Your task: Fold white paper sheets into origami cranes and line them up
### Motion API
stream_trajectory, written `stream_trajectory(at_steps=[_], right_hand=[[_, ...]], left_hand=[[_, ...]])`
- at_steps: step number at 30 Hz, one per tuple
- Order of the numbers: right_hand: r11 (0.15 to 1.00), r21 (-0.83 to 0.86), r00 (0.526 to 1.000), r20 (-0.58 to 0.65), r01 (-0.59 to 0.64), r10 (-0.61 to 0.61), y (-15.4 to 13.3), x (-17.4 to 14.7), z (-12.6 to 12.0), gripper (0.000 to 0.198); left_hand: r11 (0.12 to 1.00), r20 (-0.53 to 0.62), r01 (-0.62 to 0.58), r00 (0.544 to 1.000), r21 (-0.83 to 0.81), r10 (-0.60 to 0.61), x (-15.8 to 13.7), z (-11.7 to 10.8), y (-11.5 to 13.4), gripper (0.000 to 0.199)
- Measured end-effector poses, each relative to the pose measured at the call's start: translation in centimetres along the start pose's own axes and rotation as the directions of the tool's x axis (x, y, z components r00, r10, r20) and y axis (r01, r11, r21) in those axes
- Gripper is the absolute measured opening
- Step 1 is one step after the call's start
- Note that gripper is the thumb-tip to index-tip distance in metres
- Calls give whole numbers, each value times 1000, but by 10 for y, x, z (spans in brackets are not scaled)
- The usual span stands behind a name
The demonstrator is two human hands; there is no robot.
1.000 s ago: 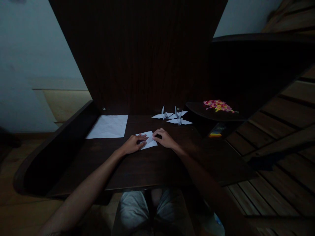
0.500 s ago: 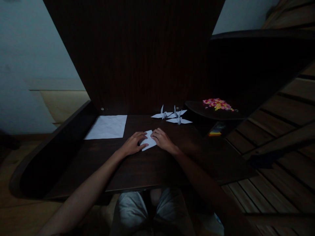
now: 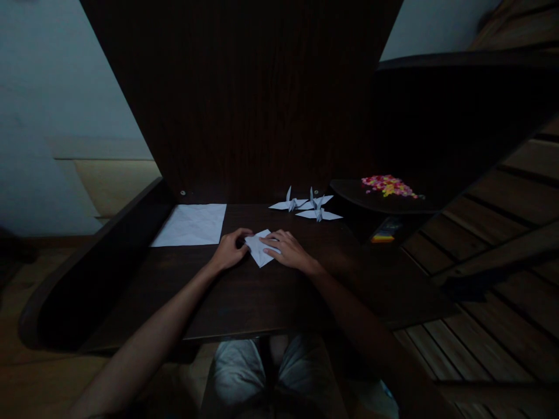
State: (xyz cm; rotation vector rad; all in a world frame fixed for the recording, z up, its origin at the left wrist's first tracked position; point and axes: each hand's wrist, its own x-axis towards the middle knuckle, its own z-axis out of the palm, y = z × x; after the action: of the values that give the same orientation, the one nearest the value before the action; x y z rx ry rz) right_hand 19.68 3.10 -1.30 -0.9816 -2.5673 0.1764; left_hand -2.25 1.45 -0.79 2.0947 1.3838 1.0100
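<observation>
White folded paper [image 3: 257, 256] on a dark wooden desk [image 3: 262, 302], near the middle of the work surface, between both hands. Lies as a rough diamond, with one corner aimed at six o'clock. Shows crease lines on the upper face; partly covered by fingers, so full outline not confirmed.

Left hand [image 3: 229, 250] at nine o'clock of the folded paper. Has thumb and forefinger curved towards each other with a gap between, close against the paper's left edge; cannot tell whether pinching it. Rest of the fingers not clear.

Right hand [image 3: 289, 250] at three o'clock, reaching over the paper. Has fingers extended and laid across the upper face, near one another, with thumb spread apart below them.

Between nine and ten o'clock, a larger white sheet [image 3: 190, 226], flat, with faint creases. Between one and two o'clock, three paper cranes [image 3: 320, 215], wings out, grouped closely near the back panel [image 3: 244, 105]. At two o'clock, a low shelf [image 3: 351, 193] bearing a spread of small pink, red and yellow pieces [image 3: 388, 186]. At three o'clock, below that shelf, a yellow-edged object [image 3: 383, 238], too dim to identify.
</observation>
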Motion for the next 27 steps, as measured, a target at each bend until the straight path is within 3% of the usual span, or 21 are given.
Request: stream_trajectory(at_steps=[6,16,20,22,27], right_hand=[[999,-10,998,44,44,-44,2,-2,0,35],[989,141,997,49,47,-54,-2,0,1,50],[964,261,998,25,-57,53,-2,0,2,75],[952,296,997,24,-81,78,-2,0,2,80],[970,241,1000,8,3,-5,0,-2,1,59]], left_hand=[[997,24,-73,997,-2,73,0,-1,-1,39],[986,-99,-117,990,-120,105,-1,6,-7,40],[962,12,-268,963,61,268,-2,5,-7,17],[942,85,-306,951,136,297,-3,5,-6,16],[926,197,-324,937,192,287,-3,5,-3,27]])
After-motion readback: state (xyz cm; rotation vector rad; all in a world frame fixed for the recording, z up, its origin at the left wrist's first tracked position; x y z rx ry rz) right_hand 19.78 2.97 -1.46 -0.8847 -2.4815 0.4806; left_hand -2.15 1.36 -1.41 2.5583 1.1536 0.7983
